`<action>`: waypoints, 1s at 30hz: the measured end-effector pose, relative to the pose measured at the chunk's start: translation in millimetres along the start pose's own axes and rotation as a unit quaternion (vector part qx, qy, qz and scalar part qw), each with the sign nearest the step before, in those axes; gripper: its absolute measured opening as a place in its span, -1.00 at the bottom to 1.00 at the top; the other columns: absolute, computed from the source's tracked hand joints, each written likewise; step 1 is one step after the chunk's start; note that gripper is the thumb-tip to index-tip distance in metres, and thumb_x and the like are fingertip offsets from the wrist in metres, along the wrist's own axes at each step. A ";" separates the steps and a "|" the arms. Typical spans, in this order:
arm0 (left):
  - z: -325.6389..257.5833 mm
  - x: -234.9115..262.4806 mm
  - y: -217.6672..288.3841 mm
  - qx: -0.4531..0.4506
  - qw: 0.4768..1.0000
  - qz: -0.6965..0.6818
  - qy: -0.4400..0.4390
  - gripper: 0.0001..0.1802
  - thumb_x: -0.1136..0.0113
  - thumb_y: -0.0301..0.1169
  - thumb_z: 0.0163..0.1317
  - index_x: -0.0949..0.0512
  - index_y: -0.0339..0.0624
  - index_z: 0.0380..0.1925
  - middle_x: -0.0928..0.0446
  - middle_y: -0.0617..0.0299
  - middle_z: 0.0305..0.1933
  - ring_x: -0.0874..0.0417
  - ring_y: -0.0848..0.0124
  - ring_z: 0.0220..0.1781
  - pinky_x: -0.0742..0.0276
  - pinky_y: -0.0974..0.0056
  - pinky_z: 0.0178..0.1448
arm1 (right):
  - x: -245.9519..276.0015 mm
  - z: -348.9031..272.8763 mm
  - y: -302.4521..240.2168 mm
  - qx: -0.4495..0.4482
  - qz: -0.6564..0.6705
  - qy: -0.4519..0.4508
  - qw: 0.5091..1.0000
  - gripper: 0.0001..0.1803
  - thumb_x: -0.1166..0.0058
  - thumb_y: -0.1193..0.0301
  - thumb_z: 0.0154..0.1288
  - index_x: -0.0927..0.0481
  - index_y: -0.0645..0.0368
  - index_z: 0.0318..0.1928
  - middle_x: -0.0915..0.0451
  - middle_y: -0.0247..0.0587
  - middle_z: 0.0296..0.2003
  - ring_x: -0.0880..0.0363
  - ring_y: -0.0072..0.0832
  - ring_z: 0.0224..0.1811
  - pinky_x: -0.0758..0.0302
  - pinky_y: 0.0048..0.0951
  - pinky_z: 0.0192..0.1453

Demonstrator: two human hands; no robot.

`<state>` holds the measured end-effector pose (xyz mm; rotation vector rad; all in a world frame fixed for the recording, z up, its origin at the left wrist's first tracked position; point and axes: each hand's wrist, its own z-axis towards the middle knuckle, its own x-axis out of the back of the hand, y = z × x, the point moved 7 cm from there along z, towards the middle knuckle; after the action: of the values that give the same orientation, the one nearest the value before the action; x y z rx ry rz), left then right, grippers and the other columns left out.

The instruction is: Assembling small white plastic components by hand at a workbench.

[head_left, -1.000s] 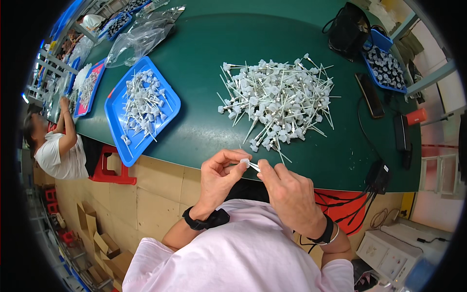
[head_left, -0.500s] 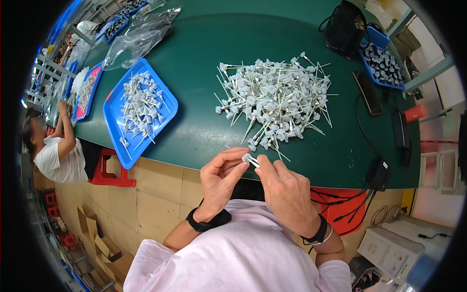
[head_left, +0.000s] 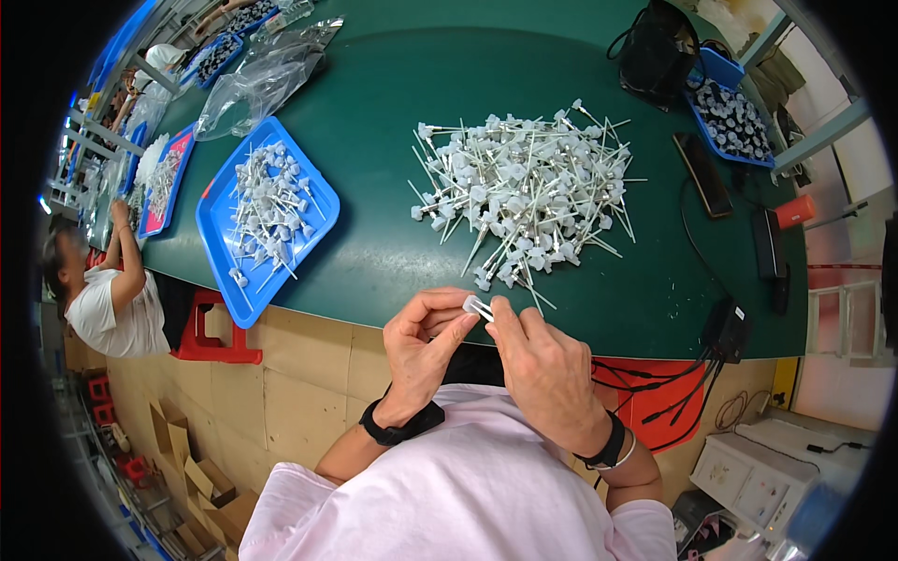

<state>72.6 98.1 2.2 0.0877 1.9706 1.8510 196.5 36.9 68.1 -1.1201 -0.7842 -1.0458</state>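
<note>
Just off the table's near edge, both hands meet at a small white part with a cap-like head and thin stem (head_left: pixel 473 305). My left hand (head_left: pixel 416 348) is closed, pinching its head between thumb and fingers. From the right, the closed fingers of my right hand (head_left: pixel 543 369) grip the stem end. Two pale narrow strips show between the fingertips; whether both belong to one piece I cannot tell. Beyond the hands lies a heap of similar white-headed parts with thin stems (head_left: pixel 524 187). A blue tray (head_left: pixel 318 229) to the left holds more of them.
The green table (head_left: pixel 393 84) carries clear plastic bags (head_left: pixel 271 79) at far left. On the right are a black bag (head_left: pixel 659 56), a phone (head_left: pixel 703 176), a blue tray of dark-and-white parts (head_left: pixel 762 154) and cables (head_left: pixel 645 379). Another person (head_left: pixel 112 299) works at left.
My hands stay together on the small part, with only a slight shift of the fingers. The whole view has moved slightly; the heap and trays look unchanged.
</note>
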 end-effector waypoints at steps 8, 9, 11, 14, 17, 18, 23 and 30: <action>-0.8 -0.7 -1.0 0.007 1.000 -0.001 -0.003 -0.77 -0.27 -0.68 0.29 -0.56 -0.45 -0.06 -0.66 0.06 -0.01 -0.71 0.42 0.00 -0.63 0.39 0.13 | 2.0 -1.1 0.3 0.011 -0.015 0.004 1.000 -0.70 -0.11 0.37 0.41 -0.53 0.25 0.06 -0.41 -0.28 -0.49 -0.55 -0.49 -0.59 -0.52 -0.48 -0.58; -0.9 -0.6 -1.0 0.009 1.000 0.001 -0.003 -0.77 -0.27 -0.67 0.29 -0.56 -0.44 -0.06 -0.66 0.06 -0.01 -0.71 0.42 0.00 -0.63 0.39 0.13 | 2.3 -1.0 0.3 0.012 -0.015 0.005 1.000 -0.70 -0.12 0.38 0.40 -0.53 0.25 0.06 -0.41 -0.29 -0.49 -0.54 -0.49 -0.60 -0.51 -0.48 -0.58; -0.6 -0.5 -1.2 0.011 1.000 -0.001 -0.005 -0.77 -0.27 -0.67 0.29 -0.56 -0.44 -0.06 -0.66 0.06 -0.01 -0.71 0.41 0.01 -0.63 0.38 0.14 | 2.8 -1.5 0.0 0.012 -0.016 0.008 1.000 -0.68 -0.13 0.41 0.35 -0.53 0.24 0.08 -0.40 -0.29 -0.49 -0.54 -0.50 -0.59 -0.52 -0.47 -0.57; 0.2 0.0 -2.5 0.019 1.000 -0.020 -0.004 -0.76 -0.29 -0.67 0.27 -0.57 -0.43 -0.06 -0.66 0.05 0.00 -0.71 0.41 0.00 -0.63 0.38 0.13 | 2.4 -2.4 0.4 0.018 -0.026 0.007 0.999 -0.63 -0.13 0.45 0.27 -0.52 0.23 0.09 -0.39 -0.31 -0.49 -0.53 -0.51 -0.58 -0.53 -0.48 -0.55; 1.9 0.2 -3.4 0.036 0.999 -0.028 -0.004 -0.76 -0.30 -0.68 0.24 -0.58 -0.41 -0.08 -0.66 0.05 0.01 -0.72 0.43 -0.02 -0.63 0.39 0.10 | 2.1 -3.5 0.5 0.033 -0.042 0.015 0.998 -0.58 -0.13 0.46 0.21 -0.52 0.21 0.11 -0.38 -0.33 -0.48 -0.51 -0.53 -0.57 -0.51 -0.49 -0.53; 2.2 0.5 -3.6 0.042 0.999 -0.030 -0.008 -0.76 -0.29 -0.67 0.24 -0.58 -0.41 -0.08 -0.66 0.04 0.01 -0.72 0.42 -0.02 -0.63 0.39 0.10 | 2.6 -3.6 0.3 0.039 -0.048 0.020 0.998 -0.57 -0.13 0.46 0.19 -0.52 0.21 0.11 -0.38 -0.33 -0.48 -0.50 -0.54 -0.56 -0.50 -0.50 -0.53; 3.3 1.6 -3.6 0.070 0.996 -0.047 -0.034 -0.77 -0.28 -0.64 0.27 -0.58 -0.42 -0.07 -0.67 0.04 -0.02 -0.72 0.41 -0.04 -0.63 0.37 0.10 | 6.5 -3.8 0.0 0.063 -0.062 0.038 0.995 -0.61 -0.14 0.41 0.22 -0.56 0.15 0.09 -0.36 -0.38 -0.49 -0.43 -0.57 -0.57 -0.40 -0.52 -0.54; 5.0 3.8 -6.7 0.101 0.991 -0.057 -0.065 -0.75 -0.30 -0.63 0.27 -0.58 -0.42 -0.06 -0.68 0.09 -0.07 -0.73 0.43 -0.07 -0.64 0.37 0.09 | 12.8 -3.6 0.9 0.090 -0.068 0.049 0.992 -0.67 -0.15 0.38 0.24 -0.60 0.11 0.03 -0.34 -0.41 -0.51 -0.39 -0.57 -0.56 -0.33 -0.50 -0.54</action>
<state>72.5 103.4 -5.3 0.1507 2.0224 1.5318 201.7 30.2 78.5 -0.8658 -0.8673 -1.1125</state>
